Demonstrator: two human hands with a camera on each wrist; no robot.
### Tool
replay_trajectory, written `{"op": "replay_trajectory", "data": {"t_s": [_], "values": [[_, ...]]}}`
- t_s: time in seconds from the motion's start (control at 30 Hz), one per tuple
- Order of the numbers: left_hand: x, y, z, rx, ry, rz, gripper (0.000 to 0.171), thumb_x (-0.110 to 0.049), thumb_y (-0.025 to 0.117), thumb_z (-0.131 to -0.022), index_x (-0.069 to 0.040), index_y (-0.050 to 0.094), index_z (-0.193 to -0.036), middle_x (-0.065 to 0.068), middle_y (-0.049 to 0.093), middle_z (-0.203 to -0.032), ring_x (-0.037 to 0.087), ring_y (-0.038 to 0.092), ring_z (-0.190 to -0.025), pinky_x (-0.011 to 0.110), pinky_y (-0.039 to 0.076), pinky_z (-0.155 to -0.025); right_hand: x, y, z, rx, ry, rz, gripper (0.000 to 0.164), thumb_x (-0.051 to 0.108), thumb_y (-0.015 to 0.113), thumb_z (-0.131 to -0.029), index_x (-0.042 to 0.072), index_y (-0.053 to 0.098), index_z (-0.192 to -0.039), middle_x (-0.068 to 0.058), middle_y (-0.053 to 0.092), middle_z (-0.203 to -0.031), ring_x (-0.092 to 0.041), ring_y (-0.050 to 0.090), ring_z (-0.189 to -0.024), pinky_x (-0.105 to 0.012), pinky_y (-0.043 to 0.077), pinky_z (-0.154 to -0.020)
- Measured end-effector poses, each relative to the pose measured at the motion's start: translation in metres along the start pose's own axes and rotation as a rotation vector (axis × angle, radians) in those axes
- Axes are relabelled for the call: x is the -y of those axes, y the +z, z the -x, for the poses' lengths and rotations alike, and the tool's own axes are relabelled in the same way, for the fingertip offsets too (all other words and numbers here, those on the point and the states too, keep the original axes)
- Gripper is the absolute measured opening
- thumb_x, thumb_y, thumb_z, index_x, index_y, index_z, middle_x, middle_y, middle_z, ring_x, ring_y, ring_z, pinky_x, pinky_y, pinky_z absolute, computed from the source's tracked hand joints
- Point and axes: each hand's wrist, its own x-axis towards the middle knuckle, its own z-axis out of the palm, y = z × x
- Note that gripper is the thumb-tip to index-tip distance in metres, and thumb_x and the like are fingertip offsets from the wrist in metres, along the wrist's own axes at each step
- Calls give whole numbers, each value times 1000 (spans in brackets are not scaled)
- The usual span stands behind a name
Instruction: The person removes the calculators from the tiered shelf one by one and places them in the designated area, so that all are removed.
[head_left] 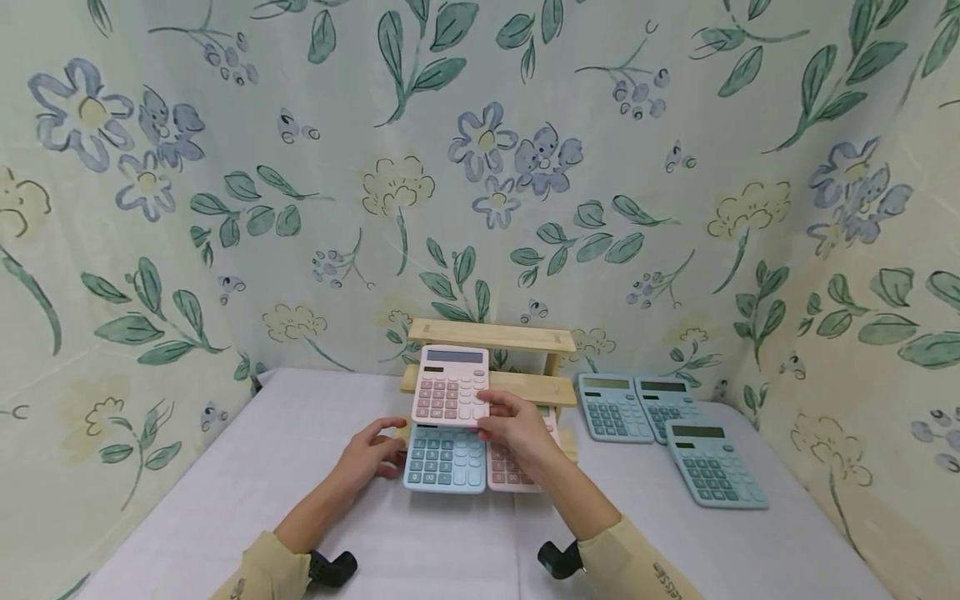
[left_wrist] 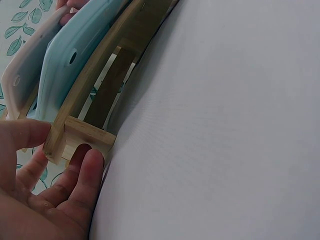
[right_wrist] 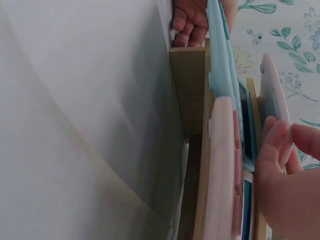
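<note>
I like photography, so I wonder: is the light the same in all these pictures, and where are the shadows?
Head view: brightest, keys on the held pink calculator distinguishable; left wrist view: dimmer, soft shadow on the white tablecloth beside the wooden rack; right wrist view: dim, broad soft-edged shadow on the white tablecloth.

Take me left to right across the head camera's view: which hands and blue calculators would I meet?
Left hand → blue calculator at the wooden rack → right hand → left one of the far pair → right one of the far pair → separate nearer calculator.
</note>
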Motion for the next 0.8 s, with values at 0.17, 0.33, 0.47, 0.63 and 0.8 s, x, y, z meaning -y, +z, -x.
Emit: {"op": "replay_trajectory", "data": {"t_s": [0.17, 0.33, 0.47, 0.63, 0.8], "values": [[0, 0, 0, 5, 4, 3, 41, -21, 60, -97, -16, 57, -137, 8, 72, -99, 21, 67, -83, 33, 58, -69, 3, 0, 3, -9, 7, -25, 47, 3, 70, -89, 15, 63, -134, -15, 62, -117, -22, 69, -95, -30, 58, -85], [1, 0, -1, 5, 6, 6, 41, -21, 61, -97, -15, 57, -137, 8, 72, -98, 21, 67, -83, 34, 58, -69, 4, -2, 6, 6, 1, -53, 48, 4, 69, -90, 13, 61, -137, -15, 63, -121, -22, 69, -97, -30, 58, -86], [1, 0, 1, 2, 14, 8, 40, -20, 61, -96, -14, 57, -136, 9, 72, -98, 21, 67, -83, 33, 58, -68, 3, -4, 9, 22, -21, -58, 48, 2, 66, -91, 11, 59, -138, -16, 62, -123, -22, 68, -99, -30, 57, -88], [-1, 0, 4, 0, 27, 8, 42, -19, 61, -96, -12, 56, -137, 10, 71, -98, 22, 66, -83, 34, 58, -67, 4, -6, 15, 25, -30, -61, 48, 1, 64, -92, 9, 59, -139, -17, 60, -124, -21, 67, -98, -29, 56, -86], [-2, -1, 5, 6, 36, 4, 43, -21, 60, -97, -11, 55, -138, 11, 71, -100, 22, 66, -84, 33, 57, -66, 5, -9, 17, 20, -19, -81, 47, 1, 64, -92, 10, 60, -138, -17, 60, -122, -21, 67, -97, -29, 56, -85]]}}
